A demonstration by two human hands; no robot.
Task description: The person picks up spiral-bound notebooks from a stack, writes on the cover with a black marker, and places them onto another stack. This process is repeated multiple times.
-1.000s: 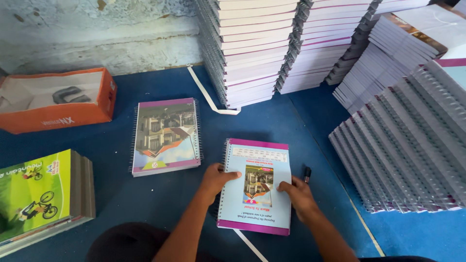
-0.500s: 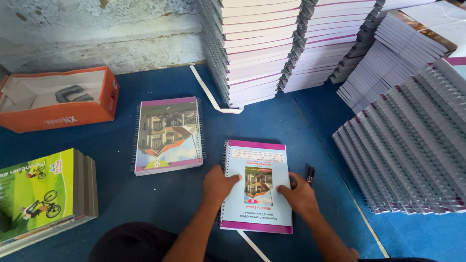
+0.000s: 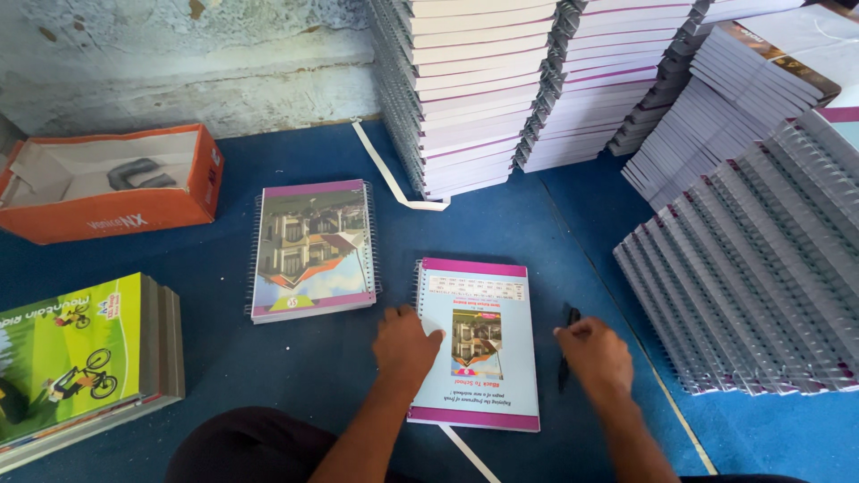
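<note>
Since the earlier frame the right hand (image 3: 592, 351) has slid off the notebook (image 3: 476, 343) onto the blue mat (image 3: 295, 358), loosely curled beside a black pen (image 3: 567, 344) that it partly hides. Left hand (image 3: 404, 344) rests flat, fingers spread, on the glossy spiral-bound cover's left edge. Ribbed stacks (image 3: 761, 268) run off the mat's right edge.

Open orange cardboard box (image 3: 112, 210) at far left

Pale blue, purple-edged spiral notebook (image 3: 479, 353), orange box (image 3: 112, 183), green cyclist-print covers (image 3: 67, 353), blue mat (image 3: 295, 358)
</note>
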